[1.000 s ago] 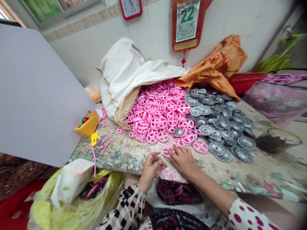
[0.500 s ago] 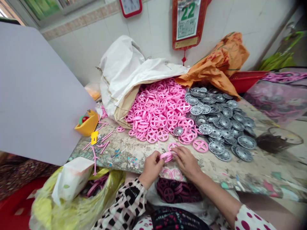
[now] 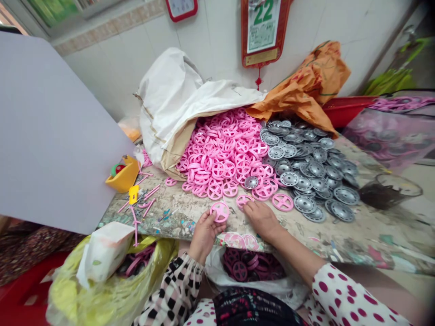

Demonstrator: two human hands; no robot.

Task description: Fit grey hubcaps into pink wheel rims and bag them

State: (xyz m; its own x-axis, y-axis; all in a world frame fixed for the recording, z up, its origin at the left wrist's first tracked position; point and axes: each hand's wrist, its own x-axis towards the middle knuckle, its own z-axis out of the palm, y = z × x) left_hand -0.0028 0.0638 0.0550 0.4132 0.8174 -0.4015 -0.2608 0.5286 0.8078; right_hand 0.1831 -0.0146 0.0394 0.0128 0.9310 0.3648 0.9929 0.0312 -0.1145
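My left hand (image 3: 206,235) pinches a pink plastic wheel (image 3: 219,212) with cross spokes by its lower edge, its face turned up toward me. My right hand (image 3: 263,221) has its fingers curled onto the near rim of a second pink wheel (image 3: 243,199) lying on the table; the fingertips are partly hidden. Beyond both hands spreads a big heap of pink wheels (image 3: 217,158), spilling from a white sack (image 3: 170,99). Right of it is a pile of grey hubcap-like discs (image 3: 316,170). One loose pink wheel (image 3: 282,202) lies flat beside that pile.
The worn tabletop (image 3: 183,203) ends just before my body. Below its edge hangs a bag of dark pink wheels (image 3: 249,267). A yellow plastic bag (image 3: 112,290) stands at left, with pink rods (image 3: 147,206) above it. A clear cup-like container (image 3: 390,190) sits right.
My hands have moved apart. The pink wheel between them is now in my left hand alone, tilted face up. My right hand has shifted to the wheel on the table.
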